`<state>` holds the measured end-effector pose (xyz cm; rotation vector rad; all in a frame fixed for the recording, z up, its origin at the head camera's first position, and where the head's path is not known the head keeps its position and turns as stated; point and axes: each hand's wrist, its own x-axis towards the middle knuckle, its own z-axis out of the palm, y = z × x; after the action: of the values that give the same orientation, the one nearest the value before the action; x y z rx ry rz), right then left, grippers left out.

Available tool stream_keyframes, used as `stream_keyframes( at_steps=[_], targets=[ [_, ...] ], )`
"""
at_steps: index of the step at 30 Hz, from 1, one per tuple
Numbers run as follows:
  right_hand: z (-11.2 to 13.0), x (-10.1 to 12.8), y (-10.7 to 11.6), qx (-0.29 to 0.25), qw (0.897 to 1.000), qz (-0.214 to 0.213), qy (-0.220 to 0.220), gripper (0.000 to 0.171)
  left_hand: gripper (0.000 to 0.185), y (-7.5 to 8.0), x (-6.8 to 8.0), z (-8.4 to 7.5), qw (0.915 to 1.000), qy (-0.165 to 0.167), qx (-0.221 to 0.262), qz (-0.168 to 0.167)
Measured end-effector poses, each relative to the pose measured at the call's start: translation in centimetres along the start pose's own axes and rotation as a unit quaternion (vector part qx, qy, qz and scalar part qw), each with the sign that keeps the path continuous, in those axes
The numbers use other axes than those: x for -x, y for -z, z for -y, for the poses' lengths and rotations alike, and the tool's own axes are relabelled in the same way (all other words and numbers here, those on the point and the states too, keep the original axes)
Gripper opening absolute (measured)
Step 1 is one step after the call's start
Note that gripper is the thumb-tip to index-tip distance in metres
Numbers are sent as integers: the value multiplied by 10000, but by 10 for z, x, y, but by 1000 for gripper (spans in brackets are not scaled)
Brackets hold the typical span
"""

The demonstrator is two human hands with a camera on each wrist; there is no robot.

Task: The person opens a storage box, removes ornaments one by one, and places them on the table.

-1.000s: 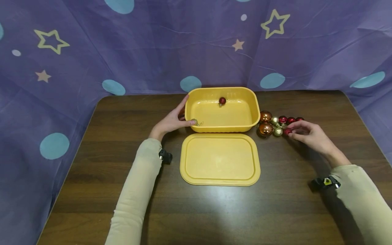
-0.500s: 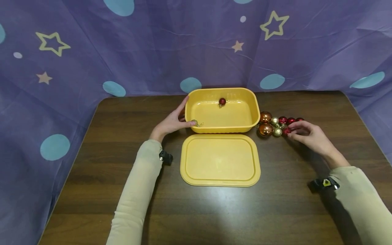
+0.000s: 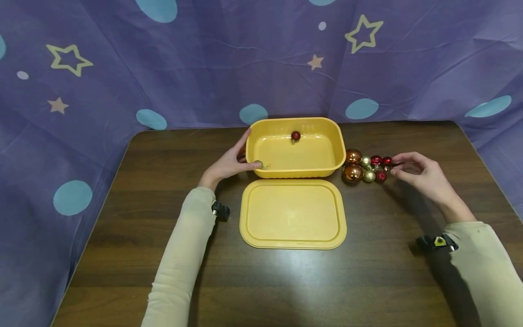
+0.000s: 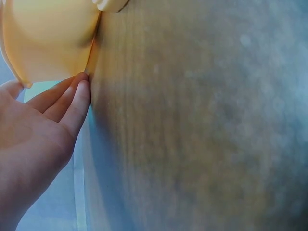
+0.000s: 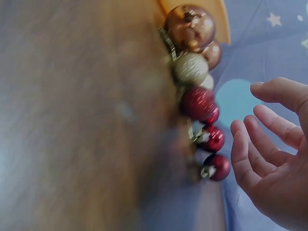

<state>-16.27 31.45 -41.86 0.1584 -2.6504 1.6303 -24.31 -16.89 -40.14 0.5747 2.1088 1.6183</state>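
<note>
lid before tub, baubles right

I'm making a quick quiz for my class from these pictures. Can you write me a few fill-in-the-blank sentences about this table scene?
1. The one ornament inside the yellow tub is coloured ____.
2. The flat yellow lid lies on the ____.
3. The left hand touches the tub's ____ side.
4. The right hand reaches for the ornament cluster and holds ____.

Missing words: red; table; left; nothing

Left hand resting against an open yellow tub, flat lid in front, right hand hovering, fingers loosely curled, beside clustered baubles, brown table.
</note>
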Motion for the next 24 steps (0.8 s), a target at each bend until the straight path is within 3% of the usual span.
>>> stream_keyframes(
  at_steps=[7,15,24],
  targets=[
    [21,-12,-11,-253,9990,132,341,26,103,0,1,-2,10000,9,7,2],
    [45,-25,-43,-429,9973,320,504,27,102,0,2,0,10000,-6,-66,5],
    [65,-39,-72,-599,9931,718,712,31,103,5,-8,25,9999,-60,-121,-93]
  ],
)
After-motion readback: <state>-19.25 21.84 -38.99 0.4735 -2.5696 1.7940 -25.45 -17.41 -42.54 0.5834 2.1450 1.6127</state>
